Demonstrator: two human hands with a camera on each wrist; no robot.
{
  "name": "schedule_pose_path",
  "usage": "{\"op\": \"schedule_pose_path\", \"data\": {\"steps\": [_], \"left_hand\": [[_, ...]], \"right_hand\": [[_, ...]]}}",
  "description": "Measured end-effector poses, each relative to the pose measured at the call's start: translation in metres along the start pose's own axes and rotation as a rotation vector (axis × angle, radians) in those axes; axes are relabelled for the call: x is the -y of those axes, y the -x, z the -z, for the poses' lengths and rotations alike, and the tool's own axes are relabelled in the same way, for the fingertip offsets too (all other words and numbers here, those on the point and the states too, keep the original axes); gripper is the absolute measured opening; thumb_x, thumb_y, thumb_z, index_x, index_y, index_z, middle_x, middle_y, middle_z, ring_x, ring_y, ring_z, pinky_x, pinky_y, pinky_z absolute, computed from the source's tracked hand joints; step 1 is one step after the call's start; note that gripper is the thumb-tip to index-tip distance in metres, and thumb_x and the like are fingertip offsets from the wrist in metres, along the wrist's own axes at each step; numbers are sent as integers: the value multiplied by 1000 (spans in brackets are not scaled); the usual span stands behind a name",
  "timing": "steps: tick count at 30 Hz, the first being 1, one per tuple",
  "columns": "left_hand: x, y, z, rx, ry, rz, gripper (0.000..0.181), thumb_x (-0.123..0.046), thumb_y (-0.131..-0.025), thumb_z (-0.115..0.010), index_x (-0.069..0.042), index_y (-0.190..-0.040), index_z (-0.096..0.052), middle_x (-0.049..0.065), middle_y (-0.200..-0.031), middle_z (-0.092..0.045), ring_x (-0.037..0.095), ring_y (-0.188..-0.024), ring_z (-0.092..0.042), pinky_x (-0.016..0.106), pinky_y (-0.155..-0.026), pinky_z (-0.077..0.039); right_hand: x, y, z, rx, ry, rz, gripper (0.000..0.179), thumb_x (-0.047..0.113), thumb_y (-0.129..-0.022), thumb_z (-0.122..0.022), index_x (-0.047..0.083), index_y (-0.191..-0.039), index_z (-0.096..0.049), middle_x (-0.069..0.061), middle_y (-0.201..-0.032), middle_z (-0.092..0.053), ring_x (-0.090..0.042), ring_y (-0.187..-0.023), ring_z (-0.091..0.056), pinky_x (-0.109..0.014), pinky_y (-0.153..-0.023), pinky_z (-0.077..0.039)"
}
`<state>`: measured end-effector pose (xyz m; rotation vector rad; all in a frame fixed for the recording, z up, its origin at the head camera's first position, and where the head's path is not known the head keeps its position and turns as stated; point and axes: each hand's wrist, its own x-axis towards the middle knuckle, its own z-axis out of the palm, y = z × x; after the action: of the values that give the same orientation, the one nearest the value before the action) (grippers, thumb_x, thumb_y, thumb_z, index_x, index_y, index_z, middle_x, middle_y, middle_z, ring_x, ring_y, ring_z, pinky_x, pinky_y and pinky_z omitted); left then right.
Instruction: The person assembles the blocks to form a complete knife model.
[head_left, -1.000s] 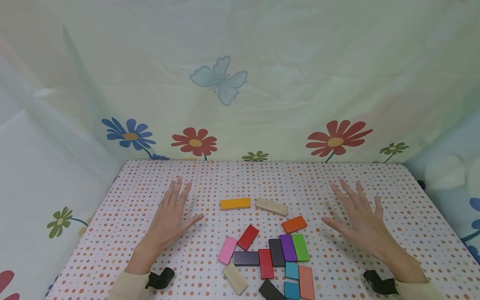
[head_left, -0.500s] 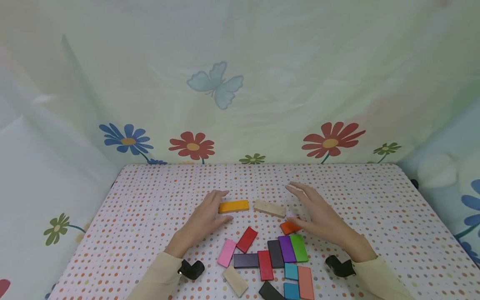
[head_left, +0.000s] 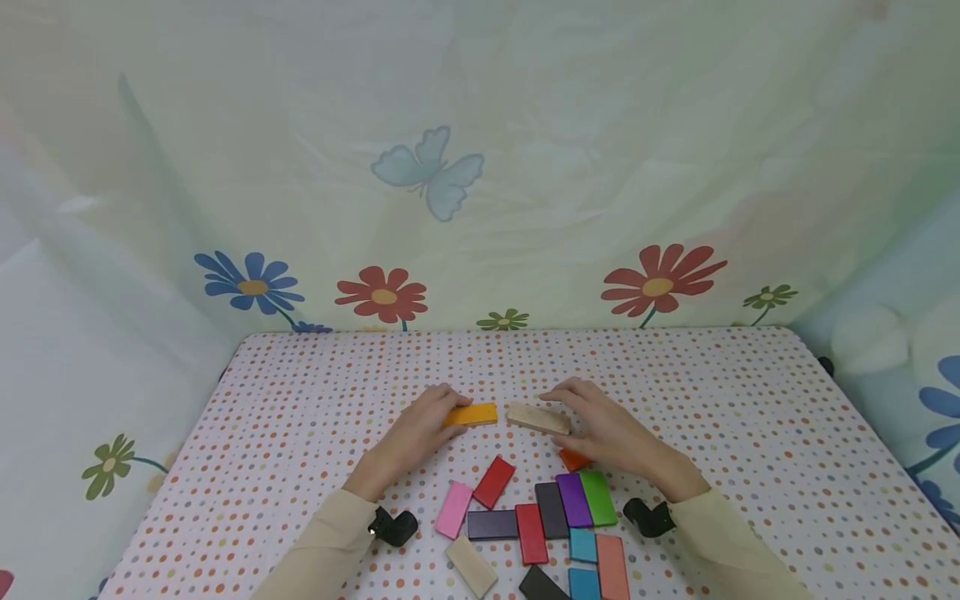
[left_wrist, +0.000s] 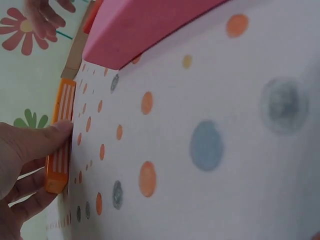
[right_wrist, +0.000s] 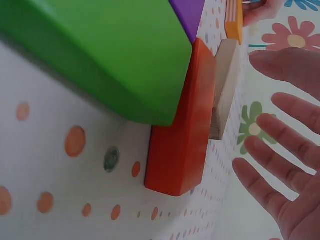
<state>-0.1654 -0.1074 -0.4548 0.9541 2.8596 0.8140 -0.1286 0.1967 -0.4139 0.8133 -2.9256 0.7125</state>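
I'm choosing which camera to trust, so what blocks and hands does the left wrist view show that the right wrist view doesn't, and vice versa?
Only left wrist: pink block.
Only right wrist: green block, purple block.
Both: yellow block, tan block, left hand, right hand.
Orange block is plain in right wrist; whether left wrist's reddish sliver is it, I can't tell.
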Motion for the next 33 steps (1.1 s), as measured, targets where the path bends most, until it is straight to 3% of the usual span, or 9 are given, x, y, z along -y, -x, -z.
{"op": "schedule_pose_path", "data": {"steps": [6,13,18,25,33], "left_hand": [[5,-1,6,25,-54,-34,35,-14,-98,-75,-2,-130,-68,6,-118,-62,20,-108,-58,36,-96,-55],[19,-4,16,-15,-113,-37,34,-9,-96,-77,0,-127,-68,8,-118,-63,23,-107,-57,37,-95,-54],[24,-6,19,-13,-84,-30,32,-8,-96,-77,0,-126,-69,8,-116,-63,24,-107,-56,41,-96,-53],[26,-4,20,29,-5,49,34,-8,-95,-77,-4,-128,-70,6,-120,-65,24,-113,-57,42,-104,-52],[28,-7,22,38,3,46,33,-7,-93,-79,-4,-125,-72,7,-119,-66,25,-114,-58,43,-106,-51]], "right_hand": [[-4,-11,-2,79,-35,0,46,10,-87,-85,1,-130,-69,-14,-122,-63,-28,-105,-60,-45,-88,-58],[-6,-20,-10,131,-36,-14,44,11,-88,-84,2,-129,-69,-8,-113,-62,-17,-92,-54,-28,-75,-51],[-4,-23,-11,160,-15,-64,44,11,-88,-85,3,-129,-70,-5,-112,-62,-16,-94,-55,-33,-82,-55],[-2,-30,-13,187,-2,-90,38,8,-89,-84,3,-125,-73,-6,-114,-65,-17,-97,-58,-38,-87,-56],[-12,-37,-14,202,-42,-34,34,5,-87,-84,3,-120,-75,-3,-107,-66,-13,-90,-56,-34,-83,-54]]}}
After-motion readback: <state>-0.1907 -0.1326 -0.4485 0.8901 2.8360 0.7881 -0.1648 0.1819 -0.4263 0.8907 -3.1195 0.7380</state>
